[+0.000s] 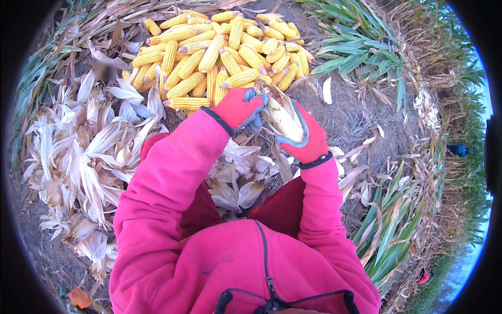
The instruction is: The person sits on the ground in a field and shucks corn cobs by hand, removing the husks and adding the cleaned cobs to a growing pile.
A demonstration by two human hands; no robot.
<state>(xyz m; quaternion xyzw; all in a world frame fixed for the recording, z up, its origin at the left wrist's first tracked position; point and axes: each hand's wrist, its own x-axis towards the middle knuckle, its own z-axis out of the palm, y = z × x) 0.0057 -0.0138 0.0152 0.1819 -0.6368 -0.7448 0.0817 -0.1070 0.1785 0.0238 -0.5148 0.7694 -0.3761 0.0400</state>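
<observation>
Both my hands wear red gloves with grey-blue palms and fingers. An ear of corn in pale husk (283, 117) is tilted between them, its upper end partly peeled with brown showing inside. My right hand (308, 135) cups the lower end from the right and below. At the upper left of the ear, my left hand (243, 110) pinches a strip of the husk. Just beyond my hands lies a heap of bare yellow corn cobs (219, 55). No yellow kernels show clearly on the held ear.
Stripped pale husks (86, 153) are piled at my left, and more husks (235, 176) lie between my legs. Green cornstalks (353, 51) are laid at the far right, others (392, 227) at near right. An orange object (79, 298) sits at lower left. Standing corn (462, 157) borders the right.
</observation>
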